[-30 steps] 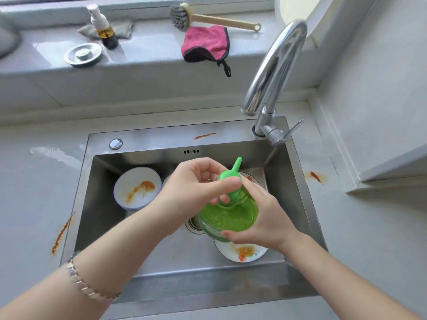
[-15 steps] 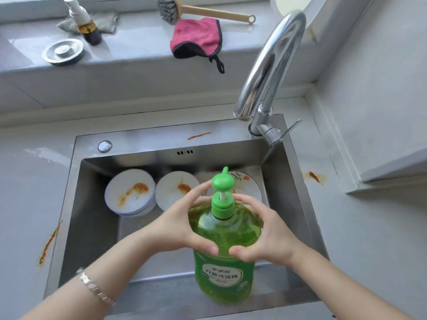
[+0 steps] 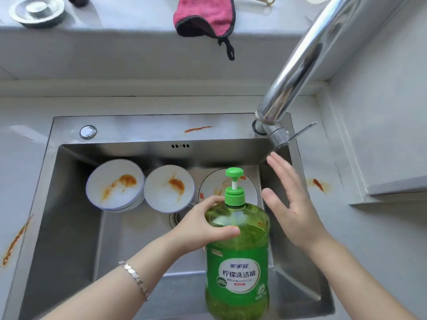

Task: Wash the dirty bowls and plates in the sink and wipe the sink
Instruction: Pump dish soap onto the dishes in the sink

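Here, left hand (image 3: 203,225) grips the 家家宜 柠檬洗洁精 bottle (image 3: 238,273); right hand (image 3: 291,204) spread free.

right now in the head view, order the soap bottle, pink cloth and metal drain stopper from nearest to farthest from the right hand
1. soap bottle, just left of the right hand
2. pink cloth, on the back ledge
3. metal drain stopper, ledge's far left

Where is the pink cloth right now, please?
In the head view, the pink cloth hangs over the ledge edge behind the sink, top centre, left of the tap.
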The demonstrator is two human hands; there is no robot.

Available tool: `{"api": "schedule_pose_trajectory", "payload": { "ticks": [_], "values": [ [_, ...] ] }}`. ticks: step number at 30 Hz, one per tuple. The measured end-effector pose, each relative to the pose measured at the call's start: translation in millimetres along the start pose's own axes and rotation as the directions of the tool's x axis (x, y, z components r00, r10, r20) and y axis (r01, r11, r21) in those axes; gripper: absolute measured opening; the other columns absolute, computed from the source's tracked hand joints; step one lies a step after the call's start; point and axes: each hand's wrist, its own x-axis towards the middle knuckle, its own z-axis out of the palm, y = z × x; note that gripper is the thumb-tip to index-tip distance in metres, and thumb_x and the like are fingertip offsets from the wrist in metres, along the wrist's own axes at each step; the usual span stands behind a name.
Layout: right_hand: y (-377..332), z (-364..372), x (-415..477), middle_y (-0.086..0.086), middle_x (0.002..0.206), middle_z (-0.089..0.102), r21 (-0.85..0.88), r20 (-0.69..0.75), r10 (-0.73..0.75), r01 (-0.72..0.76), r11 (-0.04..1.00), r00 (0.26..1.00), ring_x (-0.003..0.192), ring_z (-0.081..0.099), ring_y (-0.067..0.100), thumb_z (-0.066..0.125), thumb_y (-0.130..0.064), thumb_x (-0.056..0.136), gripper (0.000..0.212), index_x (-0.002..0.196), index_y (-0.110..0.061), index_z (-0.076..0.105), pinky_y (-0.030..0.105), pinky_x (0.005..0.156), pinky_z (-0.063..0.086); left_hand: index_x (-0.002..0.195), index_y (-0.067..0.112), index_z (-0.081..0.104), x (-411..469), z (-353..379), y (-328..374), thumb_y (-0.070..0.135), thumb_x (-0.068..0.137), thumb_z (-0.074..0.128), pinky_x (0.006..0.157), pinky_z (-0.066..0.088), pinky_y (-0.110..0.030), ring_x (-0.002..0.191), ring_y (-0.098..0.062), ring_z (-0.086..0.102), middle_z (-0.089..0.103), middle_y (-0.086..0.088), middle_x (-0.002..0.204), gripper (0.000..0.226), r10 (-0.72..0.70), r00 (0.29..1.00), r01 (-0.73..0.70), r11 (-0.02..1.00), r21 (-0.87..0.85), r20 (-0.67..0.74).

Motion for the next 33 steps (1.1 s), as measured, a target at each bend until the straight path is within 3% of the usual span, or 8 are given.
{"api": "schedule_pose_trajectory", "payload": {
  "ticks": [3,6,8,12,16,22,27,33],
  "values": [
    [-9,4,36,-0.03,0.139,0.027,-0.125,0.057,-0.138,0.144,0.982,0.989,0.134,0.02,-0.014,0.039,-0.047,0.089,0.047,0.134,-0.034,0.037,0.002,0.106,0.014,0.117,0.032,0.055,5,1,2,0.057,0.047,0.075,0.095,0.048,-0.029,0.102,-0.001,0.062,0.066,0.012,0.111,0.077,-0.025,1.0,0.025,1.0,0.017,0.006],
    [2,20,50,-0.02,0.13,0.041,-0.169,0.126,-0.069,0.089,0.982,0.99,0.124,0.029,-0.016,0.049,-0.032,0.095,0.037,0.13,-0.021,0.052,-0.002,0.102,0.017,0.1,0.043,0.053,8,5,6,0.05,0.051,0.076,0.084,0.047,-0.012,0.092,0.009,0.06,0.065,0.018,0.101,0.055,-0.054,0.999,0.053,0.998,0.028,0.009],
    [12,31,48,-0.016,0.12,0.052,-0.149,0.061,-0.063,0.072,0.986,0.996,0.112,0.04,-0.018,0.055,-0.026,0.092,0.027,0.118,-0.021,0.061,-0.003,0.095,0.024,0.094,0.045,0.051,10,8,7,0.047,0.054,0.076,0.078,0.045,-0.008,0.091,0.012,0.058,0.063,0.022,0.098,0.048,-0.069,0.997,0.068,0.997,0.022,0.02],
    [20,40,45,-0.018,0.102,0.062,-0.031,-0.108,-0.018,0.014,0.999,0.994,0.101,0.053,-0.014,0.063,-0.022,0.087,0.016,0.098,-0.034,0.062,0.006,0.091,0.038,0.109,0.037,0.051,16,12,5,0.049,0.056,0.08,0.086,0.048,-0.016,0.096,0.006,0.059,0.063,0.017,0.103,0.062,-0.075,0.997,0.076,0.997,-0.024,0.024],
    [19,41,44,-0.011,0.099,0.067,-0.004,-0.146,0.055,-0.056,0.998,0.988,0.095,0.061,0.004,0.063,-0.015,0.088,0.02,0.096,-0.033,0.065,0.026,0.09,0.047,0.121,0.03,0.05,18,14,1,0.064,0.042,0.071,0.095,0.049,-0.029,0.103,-0.004,0.06,0.063,0.011,0.113,0.088,-0.095,0.995,0.095,0.995,-0.018,0.013],
    [20,41,43,-0.009,0.096,0.068,-0.019,-0.139,0.072,-0.076,0.997,0.988,0.095,0.063,0.012,0.062,-0.011,0.087,0.02,0.095,-0.029,0.065,0.035,0.09,0.049,0.122,0.029,0.05,17,14,3,0.057,0.048,0.077,0.095,0.049,-0.028,0.101,-0.003,0.06,0.063,0.01,0.112,0.083,-0.108,0.994,0.108,0.994,-0.031,0.017],
    [20,40,41,-0.008,0.096,0.068,-0.038,-0.111,0.072,-0.077,0.996,0.991,0.095,0.062,0.009,0.063,-0.01,0.086,0.016,0.094,-0.024,0.067,0.027,0.089,0.048,0.122,0.029,0.051,16,14,4,0.061,0.044,0.074,0.093,0.049,-0.027,0.1,-0.002,0.061,0.064,0.011,0.11,0.087,-0.106,0.994,0.106,0.994,-0.017,0.015],
    [7,37,38,-0.011,0.095,0.057,-0.131,-0.112,-0.012,-0.002,0.991,0.994,0.089,0.051,-0.009,0.067,-0.014,0.083,0.02,0.093,-0.03,0.061,0.002,0.076,0.037,0.116,0.033,0.053,8,13,10,0.053,0.051,0.079,0.092,0.05,-0.026,0.098,0.002,0.061,0.065,0.015,0.106,0.073,-0.093,0.996,0.093,0.996,-0.01,0.01]
  ]
}}
